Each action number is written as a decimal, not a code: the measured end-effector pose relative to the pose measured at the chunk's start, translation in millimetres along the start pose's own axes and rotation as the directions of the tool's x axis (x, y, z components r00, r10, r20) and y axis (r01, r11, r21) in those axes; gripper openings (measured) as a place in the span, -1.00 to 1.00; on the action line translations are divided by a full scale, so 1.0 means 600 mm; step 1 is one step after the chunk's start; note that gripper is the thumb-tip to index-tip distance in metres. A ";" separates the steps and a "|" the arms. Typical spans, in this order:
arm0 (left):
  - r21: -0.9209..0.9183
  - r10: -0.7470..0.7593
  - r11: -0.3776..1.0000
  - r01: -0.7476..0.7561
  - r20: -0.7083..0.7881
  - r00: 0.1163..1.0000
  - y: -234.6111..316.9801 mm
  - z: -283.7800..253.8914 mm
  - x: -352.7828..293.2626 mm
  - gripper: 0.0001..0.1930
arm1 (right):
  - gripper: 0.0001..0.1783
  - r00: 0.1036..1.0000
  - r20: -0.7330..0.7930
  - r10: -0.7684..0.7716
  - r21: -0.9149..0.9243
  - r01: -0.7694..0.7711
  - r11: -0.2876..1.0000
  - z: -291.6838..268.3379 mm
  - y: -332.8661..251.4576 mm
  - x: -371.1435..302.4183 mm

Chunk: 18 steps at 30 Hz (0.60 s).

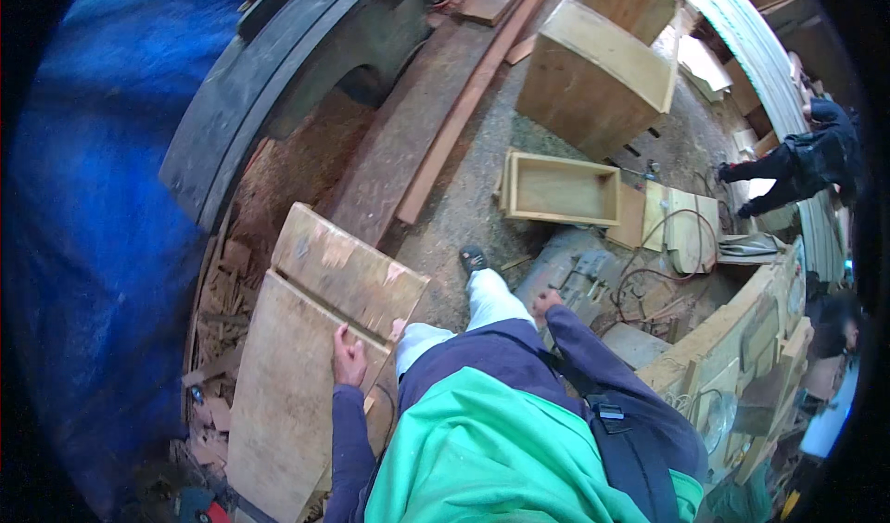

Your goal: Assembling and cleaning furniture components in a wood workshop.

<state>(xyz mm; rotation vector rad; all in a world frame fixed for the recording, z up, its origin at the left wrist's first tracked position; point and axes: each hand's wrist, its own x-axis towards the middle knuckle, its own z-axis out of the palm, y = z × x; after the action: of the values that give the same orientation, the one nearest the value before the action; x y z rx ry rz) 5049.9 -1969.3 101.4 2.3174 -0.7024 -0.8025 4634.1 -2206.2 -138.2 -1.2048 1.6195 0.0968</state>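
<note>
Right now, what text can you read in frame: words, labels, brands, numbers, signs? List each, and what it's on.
None readable.
Wooden board under the left hand: stains, no lettering visible.
Dark shoe: pale mark, too small and blurred to tell if it is text.
Strap buckle: pale patch, too small to read.

Blue tarpaulin [111, 217], left of left hand [349, 358], running out of view; red-and-teal object [197, 505] below being cut off. Right hand [548, 302] blurring.
</note>
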 end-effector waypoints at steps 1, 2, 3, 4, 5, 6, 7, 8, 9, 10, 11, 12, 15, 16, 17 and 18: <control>0.005 0.002 1.000 -0.002 0.001 1.000 0.000 0.006 0.007 -0.49 | -0.73 0.994 0.049 0.101 0.271 -0.111 0.956 -0.026 -0.024 0.031; 0.014 -0.004 1.000 0.004 -0.009 1.000 -0.009 0.007 0.011 -0.50 | -0.75 0.993 0.047 0.108 0.357 -0.118 0.927 -0.047 -0.070 0.039; 0.007 -0.019 1.000 0.019 -0.018 1.000 -0.018 0.009 0.010 -0.50 | -0.77 0.993 0.048 0.110 0.433 -0.120 0.893 -0.068 -0.124 0.035; 0.002 -0.021 1.000 0.021 -0.013 1.000 -0.020 0.011 0.016 -0.51 | -0.77 0.993 0.022 0.118 0.448 -0.116 0.887 -0.093 -0.147 0.045; 0.001 0.002 1.000 -0.002 0.008 1.000 -0.028 0.010 0.023 -0.51 | -0.80 0.998 -0.003 0.067 0.446 -0.058 0.893 -0.108 -0.163 0.051; 0.015 0.055 0.998 -0.055 0.032 0.998 -0.042 0.004 0.029 -0.51 | -0.83 1.000 -0.023 0.011 0.438 0.000 0.899 -0.110 -0.175 0.052; 0.015 0.101 0.995 -0.102 0.045 0.994 -0.040 0.013 0.036 -0.52 | -0.90 0.998 -0.026 -0.055 0.425 0.061 0.903 -0.128 -0.191 0.058; -0.002 0.113 0.994 -0.113 0.046 0.992 -0.042 0.001 0.046 -0.52 | -0.92 0.999 0.018 -0.035 0.363 0.027 0.931 -0.121 -0.198 0.046; -0.166 -0.049 0.983 0.077 0.165 0.985 -0.014 -0.011 0.056 -0.53 | -0.89 0.999 -0.031 -0.019 0.386 0.029 0.922 -0.119 -0.167 0.055; -0.292 -0.204 0.911 0.291 0.293 0.934 -0.006 -0.021 0.051 -0.55 | -0.86 0.997 -0.026 -0.078 0.291 0.082 0.953 -0.113 -0.149 0.053; -0.302 -0.172 0.914 0.271 0.315 0.933 -0.016 -0.013 0.068 -0.55 | -0.75 0.961 -0.194 -0.199 0.076 0.217 0.973 -0.099 -0.050 0.096; -0.334 -0.210 0.892 0.304 0.290 0.934 -0.065 -0.017 0.050 -0.57 | -0.64 0.944 -0.151 -0.294 -0.289 0.243 0.926 -0.103 -0.109 0.049; -0.347 -0.287 0.845 0.406 0.346 0.893 -0.077 -0.017 0.078 -0.57 | -0.61 0.982 -0.161 -0.096 -0.456 0.013 0.890 -0.141 0.098 0.113; -0.292 -0.367 0.814 0.503 0.413 0.834 -0.069 -0.009 0.102 -0.55 | -0.64 0.960 -0.245 0.138 -0.308 -0.212 0.927 -0.105 0.114 0.182; -0.284 -0.363 0.822 0.494 0.409 0.838 -0.063 0.002 0.116 -0.55 | -0.64 0.960 -0.243 0.139 -0.295 -0.210 0.932 -0.132 0.109 0.191; -0.238 -0.399 0.833 0.499 0.367 0.840 -0.061 -0.002 0.116 -0.62 | -0.72 0.996 -0.088 0.008 -0.475 -0.049 0.879 -0.160 0.082 0.173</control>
<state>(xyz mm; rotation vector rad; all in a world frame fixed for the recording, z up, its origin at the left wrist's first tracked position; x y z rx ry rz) 5108.3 -1987.4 52.3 2.0914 -0.0996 -1.4022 4540.5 -2305.9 -199.8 -1.5745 1.7436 0.4969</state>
